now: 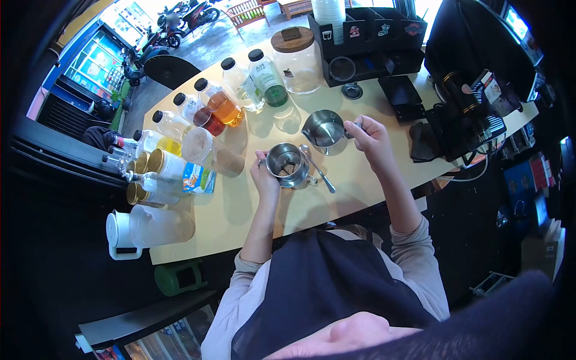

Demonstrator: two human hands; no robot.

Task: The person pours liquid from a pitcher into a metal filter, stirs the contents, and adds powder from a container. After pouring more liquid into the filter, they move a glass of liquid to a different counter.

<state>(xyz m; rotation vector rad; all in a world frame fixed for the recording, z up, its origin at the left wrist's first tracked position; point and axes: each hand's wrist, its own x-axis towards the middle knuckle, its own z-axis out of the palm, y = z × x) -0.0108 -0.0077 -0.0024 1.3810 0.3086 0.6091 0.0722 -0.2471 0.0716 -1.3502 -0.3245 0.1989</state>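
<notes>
Both arms reach up from the lower middle of the frame, left hand (264, 174) and right hand (370, 139) near centre, fingers curled closed.

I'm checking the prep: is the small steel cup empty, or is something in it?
Not empty. The steel cup, upright on the counter and held by the left hand, shows brown powder on its bottom.

On the counter (240, 216), cup (287, 163) with spoon (318, 171) just right, pitcher (323, 129) behind it, bottles (198, 114) to the left.
</notes>
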